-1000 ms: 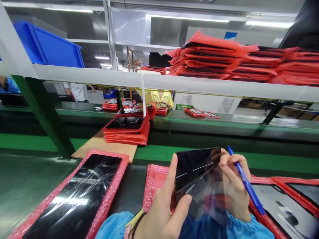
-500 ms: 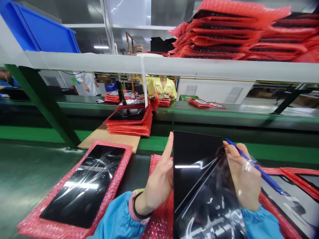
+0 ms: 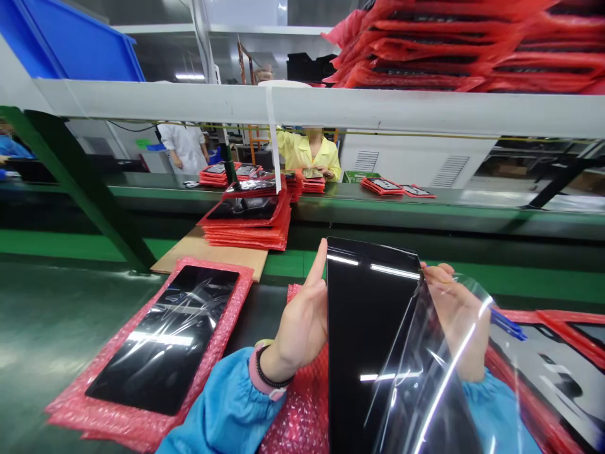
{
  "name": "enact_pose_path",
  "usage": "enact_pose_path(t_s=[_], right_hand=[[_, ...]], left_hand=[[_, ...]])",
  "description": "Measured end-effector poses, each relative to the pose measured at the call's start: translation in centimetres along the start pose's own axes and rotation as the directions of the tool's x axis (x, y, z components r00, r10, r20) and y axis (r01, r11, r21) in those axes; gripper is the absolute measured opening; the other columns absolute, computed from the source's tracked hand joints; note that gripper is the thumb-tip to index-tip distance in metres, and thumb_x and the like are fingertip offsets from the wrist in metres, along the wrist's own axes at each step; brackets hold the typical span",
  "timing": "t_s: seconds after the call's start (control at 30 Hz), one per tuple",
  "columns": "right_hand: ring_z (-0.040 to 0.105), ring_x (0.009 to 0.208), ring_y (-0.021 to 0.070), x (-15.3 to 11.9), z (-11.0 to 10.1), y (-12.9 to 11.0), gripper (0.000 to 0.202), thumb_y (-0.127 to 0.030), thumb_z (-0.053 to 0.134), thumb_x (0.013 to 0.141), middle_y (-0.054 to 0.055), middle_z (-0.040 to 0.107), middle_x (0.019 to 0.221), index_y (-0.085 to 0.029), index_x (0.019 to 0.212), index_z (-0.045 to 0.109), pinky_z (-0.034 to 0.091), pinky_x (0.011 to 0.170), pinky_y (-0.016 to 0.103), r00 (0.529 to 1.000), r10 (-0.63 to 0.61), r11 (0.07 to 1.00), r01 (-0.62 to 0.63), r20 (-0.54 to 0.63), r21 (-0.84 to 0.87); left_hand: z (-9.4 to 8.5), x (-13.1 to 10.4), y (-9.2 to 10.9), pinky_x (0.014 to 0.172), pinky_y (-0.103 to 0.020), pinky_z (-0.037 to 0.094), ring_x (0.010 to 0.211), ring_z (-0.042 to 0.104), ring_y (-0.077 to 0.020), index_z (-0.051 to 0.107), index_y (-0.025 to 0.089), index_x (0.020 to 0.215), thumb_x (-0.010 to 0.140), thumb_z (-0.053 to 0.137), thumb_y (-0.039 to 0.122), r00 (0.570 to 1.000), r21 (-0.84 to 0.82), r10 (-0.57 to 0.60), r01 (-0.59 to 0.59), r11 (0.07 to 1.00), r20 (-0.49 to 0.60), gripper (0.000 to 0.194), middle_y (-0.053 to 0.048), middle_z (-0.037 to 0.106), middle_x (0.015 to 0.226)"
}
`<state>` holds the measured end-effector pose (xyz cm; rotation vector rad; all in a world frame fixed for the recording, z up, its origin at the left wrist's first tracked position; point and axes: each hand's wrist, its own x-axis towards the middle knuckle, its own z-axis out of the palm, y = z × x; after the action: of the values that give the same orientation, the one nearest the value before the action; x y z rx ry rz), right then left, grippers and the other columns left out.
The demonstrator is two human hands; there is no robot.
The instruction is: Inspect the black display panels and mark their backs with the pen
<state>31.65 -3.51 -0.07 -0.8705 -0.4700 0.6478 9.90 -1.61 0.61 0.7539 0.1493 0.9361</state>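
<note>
A glossy black screen panel (image 3: 368,328) is held up before me, tilted. My left hand (image 3: 302,321) grips its left edge, index finger stretched along the side. At the upper right edge, the fingers of my right hand (image 3: 460,315) are closed on the panel. A blue pen (image 3: 508,325) is tucked in that same hand and juts out to the right. Clear protective film (image 3: 472,334) has come loose on the panel's right side and bows up over my right hand. Pink bubble wrap (image 3: 302,403) lies below the panel.
Left, another black panel (image 3: 165,340) rests on pink bubble wrap (image 3: 70,391). Red-wrapped panels (image 3: 246,233) are stacked on a wooden board (image 3: 189,252). Red-edged grey panels (image 3: 543,353) lie right. Overhead runs a white shelf beam (image 3: 401,110). A person in yellow (image 3: 312,154) works across the bench.
The clear film has lifted farther off the panel, now bulging over my right hand. The pen has swung lower behind that hand. The whole view has shifted slightly.
</note>
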Motion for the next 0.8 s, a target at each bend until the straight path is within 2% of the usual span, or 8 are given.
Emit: enact_pose_path(t_s=[0.1, 0.17, 0.23, 0.33, 0.43, 0.6, 0.7, 0.8], right_hand=[[0.061, 0.082, 0.0180, -0.6, 0.4, 0.1, 0.026, -0.013, 0.066, 0.046, -0.005, 0.047, 0.067, -0.025, 0.066, 0.054, 0.050, 0.100, 0.038, 1.000, 0.000, 1.000, 0.000, 0.002, -0.010], [0.060, 0.087, 0.0164, -1.4, 0.7, 0.2, 0.030, -0.013, 0.071, 0.049, -0.005, 0.052, 0.075, -0.024, 0.074, 0.057, 0.047, 0.099, 0.034, 0.999, -0.031, 0.999, 0.031, -0.012, -0.031], [0.057, 0.083, 0.0135, -2.3, 1.0, 0.2, 0.038, -0.011, 0.076, 0.051, -0.005, 0.055, 0.080, -0.024, 0.082, 0.059, 0.047, 0.090, 0.029, 0.995, -0.096, 0.992, 0.095, 0.003, -0.082], [0.050, 0.073, 0.0122, -3.3, 1.3, -0.1, 0.042, -0.011, 0.079, 0.054, -0.006, 0.053, 0.075, -0.025, 0.087, 0.057, 0.044, 0.073, 0.026, 0.962, -0.255, 0.955, 0.266, 0.096, -0.130], [0.050, 0.071, 0.0131, -3.8, 1.2, -0.7, 0.045, -0.009, 0.078, 0.055, -0.007, 0.054, 0.071, -0.026, 0.090, 0.055, 0.045, 0.083, 0.031, 0.915, -0.370, 0.918, 0.387, 0.159, -0.087], [0.051, 0.065, 0.0139, -3.5, 0.2, -1.0, 0.045, -0.005, 0.075, 0.056, -0.010, 0.052, 0.065, -0.027, 0.089, 0.054, 0.034, 0.109, 0.045, 0.854, -0.467, 0.875, 0.483, 0.230, -0.016], [0.047, 0.058, 0.0134, -3.2, -0.3, -0.7, 0.043, -0.004, 0.074, 0.057, -0.010, 0.051, 0.064, -0.028, 0.087, 0.054, 0.033, 0.111, 0.050, 0.851, -0.465, 0.879, 0.476, 0.245, 0.019], [0.053, 0.066, 0.0159, -3.1, -0.4, -0.3, 0.043, -0.004, 0.074, 0.057, -0.009, 0.049, 0.064, -0.029, 0.086, 0.055, 0.035, 0.110, 0.052, 0.868, -0.435, 0.898, 0.438, 0.239, 0.046]], left_hand=[[0.0, 0.2, 0.1, 0.118, -0.043, 0.025, 0.140, 0.039, -0.0232, 0.016, 0.029, 0.155, 0.090, 0.043, 0.026, 1.000, 0.026, 0.018, -0.018, 0.999, -0.003, 0.071, 0.003, 0.043, 0.152], [-0.1, 0.3, 0.1, 0.121, -0.037, 0.018, 0.147, 0.026, -0.0194, 0.022, 0.025, 0.154, 0.091, 0.042, 0.024, 0.996, 0.093, 0.087, -0.085, 0.992, -0.017, 0.066, 0.005, 0.035, 0.157], [-0.2, 0.2, 0.0, 0.122, -0.029, 0.011, 0.150, 0.012, -0.0144, 0.029, 0.023, 0.152, 0.092, 0.041, 0.023, 0.983, 0.205, 0.183, -0.173, 0.963, -0.028, 0.061, 0.008, 0.028, 0.159], [-0.7, -0.3, -0.6, 0.121, -0.023, 0.006, 0.150, 0.001, -0.0101, 0.036, 0.028, 0.149, 0.095, 0.040, 0.022, 0.962, 0.338, 0.274, -0.255, 0.906, -0.008, 0.054, 0.012, 0.023, 0.160], [-1.5, -0.7, -1.4, 0.122, -0.027, 0.010, 0.150, 0.011, -0.0139, 0.041, 0.032, 0.146, 0.099, 0.037, 0.026, 0.947, 0.365, 0.315, -0.313, 0.877, 0.056, 0.047, 0.011, 0.027, 0.159], [-2.2, -1.3, -1.6, 0.112, -0.041, 0.034, 0.133, 0.046, -0.0281, 0.053, 0.022, 0.139, 0.098, 0.039, 0.043, 0.954, 0.446, 0.288, -0.292, 0.846, 0.078, 0.048, -0.006, 0.056, 0.141], [-1.9, -1.9, -0.8, 0.099, -0.040, 0.046, 0.115, 0.060, -0.0295, 0.061, 0.019, 0.131, 0.097, 0.039, 0.047, 0.943, 0.505, 0.313, -0.324, 0.800, 0.109, 0.049, -0.010, 0.067, 0.125], [-1.7, -2.6, -0.2, 0.092, -0.034, 0.048, 0.096, 0.065, -0.0231, 0.064, 0.024, 0.128, 0.097, 0.047, 0.038, 0.911, 0.628, 0.390, -0.381, 0.679, 0.132, 0.039, -0.008, 0.072, 0.106]])
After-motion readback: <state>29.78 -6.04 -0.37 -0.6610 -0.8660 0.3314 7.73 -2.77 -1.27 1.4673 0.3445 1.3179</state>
